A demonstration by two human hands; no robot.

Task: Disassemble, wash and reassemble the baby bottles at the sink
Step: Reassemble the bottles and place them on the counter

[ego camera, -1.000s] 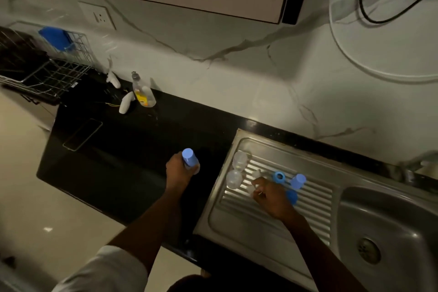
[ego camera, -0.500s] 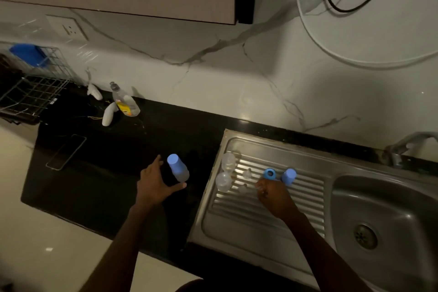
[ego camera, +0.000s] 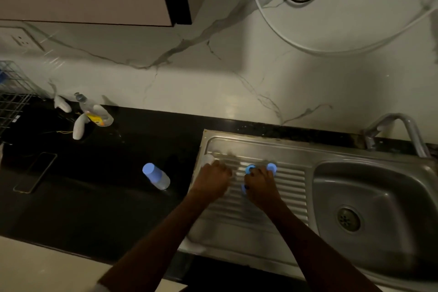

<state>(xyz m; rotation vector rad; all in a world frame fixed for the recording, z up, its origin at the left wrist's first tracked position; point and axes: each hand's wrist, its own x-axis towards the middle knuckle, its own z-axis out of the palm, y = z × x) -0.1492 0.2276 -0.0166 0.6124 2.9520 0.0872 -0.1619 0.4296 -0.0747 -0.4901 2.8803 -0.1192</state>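
Head view | capped baby bottle (ego camera: 156, 176) stands alone on black counter (ego camera: 94, 197) | left hand (ego camera: 213, 181) over drainboard (ego camera: 260, 216), grip unclear in blur | right hand (ego camera: 260, 186) curled among blue rings (ego camera: 250, 169), grip unclear

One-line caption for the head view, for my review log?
Both hands work over blue bottle parts on the drainboard; a capped bottle stands on the counter.

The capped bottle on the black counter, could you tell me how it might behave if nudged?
The bottle looks clear and empty, so probably light. It is narrow and topped by a blue cap, so a high push might tip it. Once down, its round body would likely roll.
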